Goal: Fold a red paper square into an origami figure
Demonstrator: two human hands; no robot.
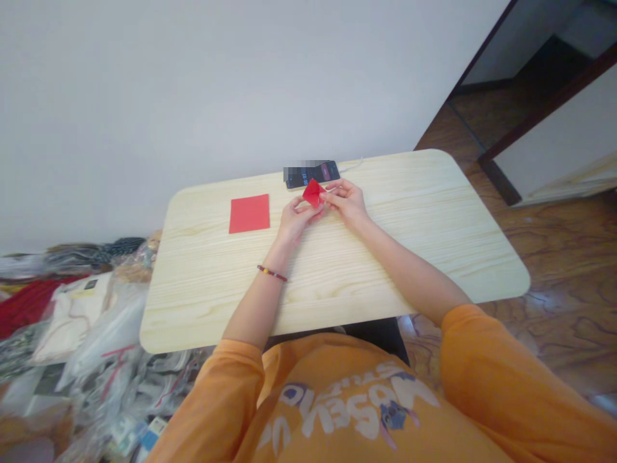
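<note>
Between my two hands, above the far middle of the table, is a small folded piece of red paper [313, 192]. My left hand [297, 220] pinches it from the lower left, fingers closed. From the right, my right hand [348, 200] grips the paper's edge between thumb and fingertips. Part of the paper is hidden behind the fingers. To the left of my left hand lies a flat stack or sheet of square red paper [249, 213].
Just beyond my hands a phone [312, 174] with a lit screen rests at the table's back edge, a white cable [351, 166] running from it. The pale wooden table [434, 225] meets a white wall. Bagged clothes [96, 334] are piled on the left.
</note>
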